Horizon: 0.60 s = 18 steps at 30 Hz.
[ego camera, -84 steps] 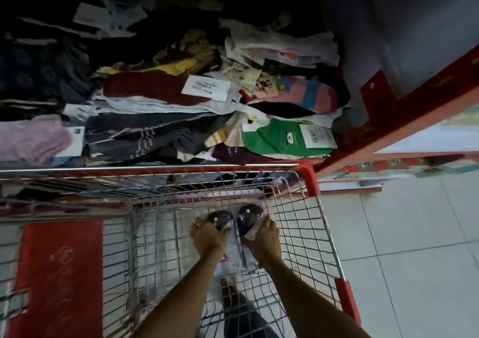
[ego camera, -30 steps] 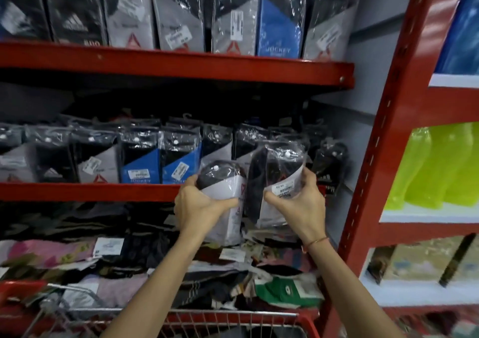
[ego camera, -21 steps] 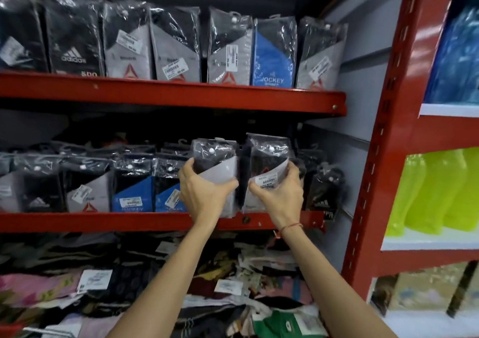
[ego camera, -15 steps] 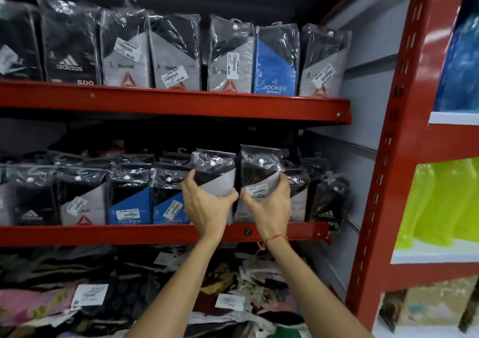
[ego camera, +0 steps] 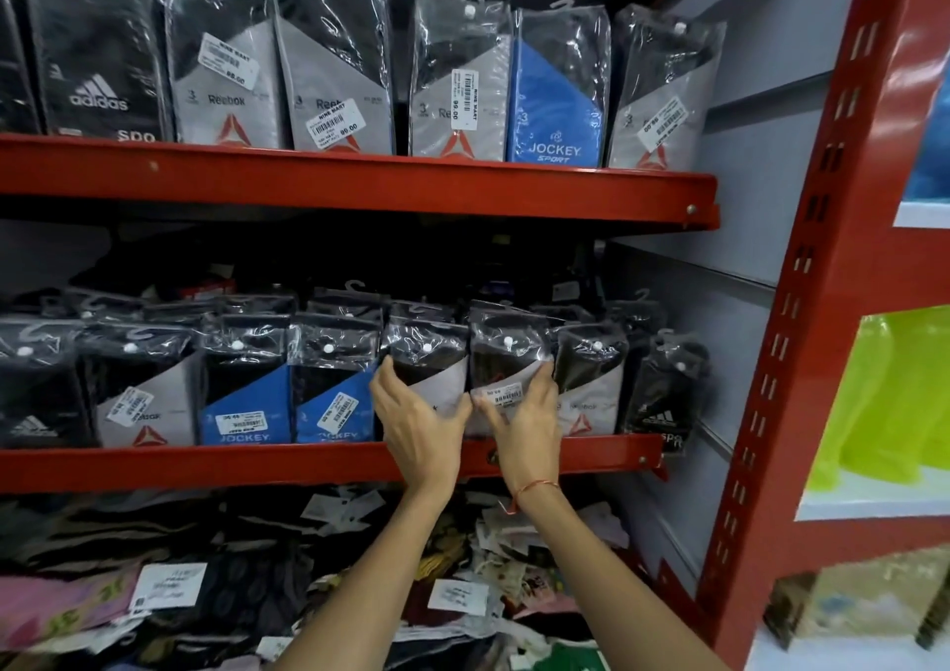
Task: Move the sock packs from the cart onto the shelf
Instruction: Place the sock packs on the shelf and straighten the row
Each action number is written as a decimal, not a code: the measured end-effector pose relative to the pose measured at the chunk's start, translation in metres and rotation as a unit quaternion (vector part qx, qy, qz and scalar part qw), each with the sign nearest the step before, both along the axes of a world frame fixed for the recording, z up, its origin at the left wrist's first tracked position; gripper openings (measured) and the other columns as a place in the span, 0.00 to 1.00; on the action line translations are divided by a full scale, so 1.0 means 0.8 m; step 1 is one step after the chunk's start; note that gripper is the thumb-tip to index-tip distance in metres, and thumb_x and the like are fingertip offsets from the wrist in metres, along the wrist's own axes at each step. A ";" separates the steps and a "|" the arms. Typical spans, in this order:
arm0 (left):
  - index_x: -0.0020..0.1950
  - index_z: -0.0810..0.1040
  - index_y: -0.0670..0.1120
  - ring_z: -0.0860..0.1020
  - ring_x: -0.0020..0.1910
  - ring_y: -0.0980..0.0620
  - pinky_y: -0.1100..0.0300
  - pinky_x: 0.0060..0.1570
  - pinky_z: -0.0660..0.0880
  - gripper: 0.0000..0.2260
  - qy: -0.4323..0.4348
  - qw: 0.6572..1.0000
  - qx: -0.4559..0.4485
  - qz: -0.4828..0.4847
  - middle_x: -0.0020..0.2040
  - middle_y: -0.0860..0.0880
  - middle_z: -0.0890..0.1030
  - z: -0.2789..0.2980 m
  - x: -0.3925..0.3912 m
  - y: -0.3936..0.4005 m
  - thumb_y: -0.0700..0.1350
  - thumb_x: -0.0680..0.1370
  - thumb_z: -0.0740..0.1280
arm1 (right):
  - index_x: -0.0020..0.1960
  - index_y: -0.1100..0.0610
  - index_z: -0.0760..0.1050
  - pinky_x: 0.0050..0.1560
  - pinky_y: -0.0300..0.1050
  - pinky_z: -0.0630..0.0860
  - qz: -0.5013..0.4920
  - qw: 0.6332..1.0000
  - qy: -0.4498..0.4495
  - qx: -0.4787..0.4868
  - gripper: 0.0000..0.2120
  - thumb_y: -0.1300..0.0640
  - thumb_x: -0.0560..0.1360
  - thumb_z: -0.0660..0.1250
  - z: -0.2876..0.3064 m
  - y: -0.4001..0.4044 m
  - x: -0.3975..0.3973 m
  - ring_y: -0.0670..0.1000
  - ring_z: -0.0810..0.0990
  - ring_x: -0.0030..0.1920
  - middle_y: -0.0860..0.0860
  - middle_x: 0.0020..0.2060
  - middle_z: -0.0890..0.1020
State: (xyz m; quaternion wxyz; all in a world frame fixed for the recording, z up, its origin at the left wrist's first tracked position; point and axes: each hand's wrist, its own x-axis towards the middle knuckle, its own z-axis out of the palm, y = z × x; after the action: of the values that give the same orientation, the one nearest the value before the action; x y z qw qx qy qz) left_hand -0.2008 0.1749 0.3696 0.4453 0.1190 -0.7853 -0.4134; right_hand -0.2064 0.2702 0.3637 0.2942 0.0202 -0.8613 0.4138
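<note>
Two clear-wrapped sock packs stand upright side by side at the front of the middle red shelf [ego camera: 308,462]. My left hand [ego camera: 419,426] grips the left sock pack [ego camera: 429,357], black and grey, by its lower left side. My right hand [ego camera: 524,426] holds the right sock pack [ego camera: 506,357], black with a white price label, by its lower right side. Both packs sit in line with the row of packs on that shelf. The cart is out of view.
A blue Jockey pack [ego camera: 334,387] stands just left of my hands, a grey Reebok pack [ego camera: 591,387] just right. The upper shelf [ego camera: 360,187] carries another row of packs. Loose socks [ego camera: 205,593] pile below. A red upright [ego camera: 802,310] and green bottles [ego camera: 889,403] stand at right.
Both hands lifted the two packs out of the cart, raised them to the middle shelf and pushed them back into the row. The view tilted up from the cart to the shelves.
</note>
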 end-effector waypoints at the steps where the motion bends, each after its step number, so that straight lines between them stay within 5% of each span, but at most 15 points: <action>1: 0.74 0.58 0.36 0.67 0.69 0.40 0.52 0.63 0.71 0.46 -0.014 1.000 -0.013 -0.005 0.71 0.37 0.66 -0.003 0.004 0.001 0.52 0.66 0.78 | 0.77 0.63 0.42 0.67 0.49 0.70 0.002 1.000 -0.016 0.015 0.47 0.39 0.75 0.64 0.000 0.001 0.004 0.57 0.61 0.74 0.59 0.76 0.58; 3: 0.77 0.50 0.35 0.60 0.74 0.40 0.53 0.69 0.66 0.50 -0.036 0.999 -0.034 -0.018 0.75 0.37 0.59 -0.003 0.014 0.005 0.51 0.68 0.77 | 0.77 0.65 0.44 0.63 0.50 0.72 -0.012 0.997 -0.052 0.051 0.44 0.42 0.76 0.64 0.007 0.006 0.011 0.58 0.67 0.72 0.60 0.73 0.63; 5: 0.77 0.44 0.35 0.55 0.76 0.41 0.58 0.69 0.60 0.51 -0.019 0.997 -0.070 -0.015 0.78 0.37 0.52 0.000 0.026 0.013 0.50 0.69 0.76 | 0.74 0.65 0.58 0.57 0.51 0.76 -0.044 0.990 -0.066 0.118 0.34 0.48 0.77 0.66 0.023 0.019 0.017 0.58 0.76 0.62 0.60 0.65 0.74; 8: 0.78 0.41 0.39 0.50 0.77 0.42 0.58 0.68 0.56 0.50 0.048 0.990 -0.134 -0.014 0.79 0.38 0.45 0.013 0.041 0.029 0.48 0.71 0.74 | 0.53 0.61 0.79 0.46 0.49 0.80 -0.088 0.974 -0.006 0.209 0.11 0.54 0.76 0.67 0.064 0.052 0.030 0.58 0.83 0.47 0.57 0.44 0.85; 10: 0.78 0.43 0.41 0.47 0.78 0.46 0.52 0.73 0.53 0.49 0.066 0.977 -0.200 -0.039 0.79 0.40 0.48 0.033 0.037 0.034 0.48 0.70 0.74 | 0.49 0.59 0.82 0.47 0.50 0.81 -0.086 0.973 0.042 0.210 0.09 0.55 0.75 0.69 0.091 0.080 0.032 0.58 0.84 0.45 0.56 0.42 0.86; 14: 0.77 0.54 0.43 0.56 0.77 0.49 0.54 0.77 0.47 0.45 0.011 0.919 -0.373 -0.130 0.76 0.46 0.61 0.086 0.008 0.033 0.51 0.69 0.76 | 0.62 0.57 0.77 0.59 0.53 0.77 0.004 0.964 0.034 0.265 0.25 0.52 0.68 0.77 0.134 0.134 0.015 0.55 0.80 0.58 0.54 0.58 0.82; 18: 0.74 0.62 0.43 0.66 0.70 0.48 0.55 0.69 0.65 0.43 -0.060 0.877 -0.447 -0.165 0.70 0.47 0.70 0.126 -0.020 0.033 0.55 0.65 0.77 | 0.73 0.56 0.65 0.67 0.51 0.72 0.054 0.927 -0.086 0.360 0.44 0.51 0.62 0.81 0.155 0.163 -0.018 0.56 0.73 0.67 0.54 0.69 0.73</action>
State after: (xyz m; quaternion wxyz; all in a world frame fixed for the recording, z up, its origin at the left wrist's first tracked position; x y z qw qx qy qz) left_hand -0.2166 0.2010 0.4703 0.3283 -0.1996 -0.9199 -0.0779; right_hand -0.2205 0.4005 0.4876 0.1688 0.1352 -0.9721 0.0909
